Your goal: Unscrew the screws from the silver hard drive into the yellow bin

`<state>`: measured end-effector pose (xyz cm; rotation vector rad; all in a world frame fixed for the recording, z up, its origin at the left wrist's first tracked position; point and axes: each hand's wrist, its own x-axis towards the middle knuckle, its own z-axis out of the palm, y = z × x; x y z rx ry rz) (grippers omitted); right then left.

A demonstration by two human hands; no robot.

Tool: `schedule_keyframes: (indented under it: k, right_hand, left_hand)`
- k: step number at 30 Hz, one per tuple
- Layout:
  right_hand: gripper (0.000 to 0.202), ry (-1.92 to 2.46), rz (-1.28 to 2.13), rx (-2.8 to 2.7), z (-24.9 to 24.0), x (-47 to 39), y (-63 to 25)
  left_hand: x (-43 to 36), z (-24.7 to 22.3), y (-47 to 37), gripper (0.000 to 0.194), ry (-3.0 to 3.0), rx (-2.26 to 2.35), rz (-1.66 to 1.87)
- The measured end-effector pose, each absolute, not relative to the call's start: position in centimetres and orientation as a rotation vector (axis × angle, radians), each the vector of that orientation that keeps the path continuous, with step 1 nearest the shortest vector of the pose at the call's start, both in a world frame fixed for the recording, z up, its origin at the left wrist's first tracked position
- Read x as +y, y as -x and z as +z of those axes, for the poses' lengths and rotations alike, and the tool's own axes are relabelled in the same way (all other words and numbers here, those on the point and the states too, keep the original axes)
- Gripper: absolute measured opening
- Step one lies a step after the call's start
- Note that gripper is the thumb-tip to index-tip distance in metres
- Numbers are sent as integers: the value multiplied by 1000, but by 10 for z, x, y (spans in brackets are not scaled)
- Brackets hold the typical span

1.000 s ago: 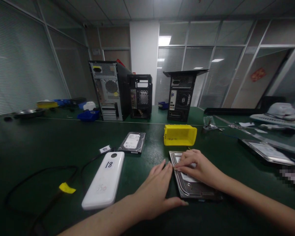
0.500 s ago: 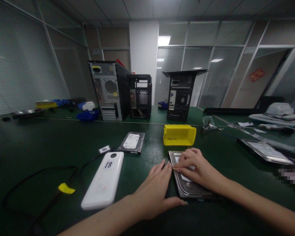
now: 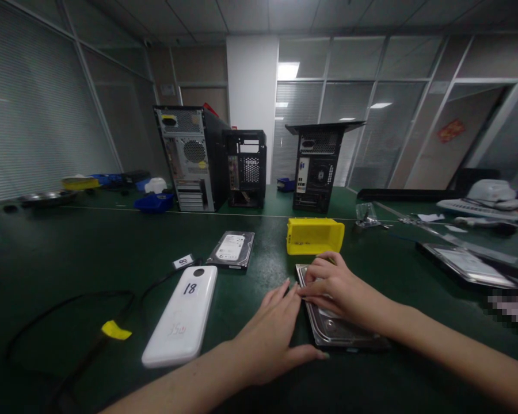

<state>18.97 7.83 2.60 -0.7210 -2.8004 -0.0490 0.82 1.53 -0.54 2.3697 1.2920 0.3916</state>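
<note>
In front of me a silver hard drive [image 3: 330, 329] lies on the green table [image 3: 259, 299], its label mostly covered. My left hand [image 3: 273, 339] rests along the drive's left edge with its fingers stretched out and thumb apart, so it is open. Over the drive, my right hand [image 3: 335, 292] has its fingers pinched together near that same edge, close to the left fingertips. Whatever sits in the pinch is hidden by the fingers. Just beyond stands a yellow bin [image 3: 315, 253], tipped towards me, with small bits inside it.
Left of the hands lie a second hard drive [image 3: 232, 250] and a white power bank [image 3: 182, 316] marked 18, with a black cable beside it. Computer cases [image 3: 218, 161] stand at the back. Another drive [image 3: 466, 264] lies to the right.
My right hand has shifted slightly left along the drive, fingers still pinched. The left hand has stayed in place.
</note>
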Motion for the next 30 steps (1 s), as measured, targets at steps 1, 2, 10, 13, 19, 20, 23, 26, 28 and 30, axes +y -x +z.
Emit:
schedule_keyframes:
  k: [1, 2, 10, 13, 19, 20, 23, 26, 28, 30]
  right_hand:
    - [20, 714, -111, -2820, 26, 78, -187]
    - [19, 710, -170, -2835, 27, 78, -185]
    - [15, 916, -136, -2732, 28, 74, -185]
    - [14, 1002, 30, -2653, 26, 74, -190]
    - [10, 1039, 218, -2551, 26, 75, -192]
    - [10, 1049, 242, -2524, 25, 76, -192]
    - [11, 1075, 309, -2475, 21, 78, -190]
    - [13, 1079, 363, -2449, 15, 81, -190]
    - [13, 1077, 373, -2442, 12, 80, -191]
    - [13, 1072, 365, -2447, 12, 79, -193]
  left_hand:
    - [15, -5, -8, 86, -2369, 1296, 388]
    - [14, -5, -8, 87, -2372, 1302, 382]
    - [9, -2, -10, 87, -2512, 1398, 348]
    - [8, -3, -11, 86, -2551, 1404, 371]
    - [8, -3, -11, 86, -2550, 1418, 336]
    - [8, -3, -11, 86, -2555, 1415, 341]
    - [9, -5, -10, 84, -2580, 1395, 378]
    - [9, -7, -10, 84, -2576, 1406, 373]
    - [9, -8, -9, 85, -2570, 1411, 373]
    - [10, -8, -9, 86, -2567, 1405, 383]
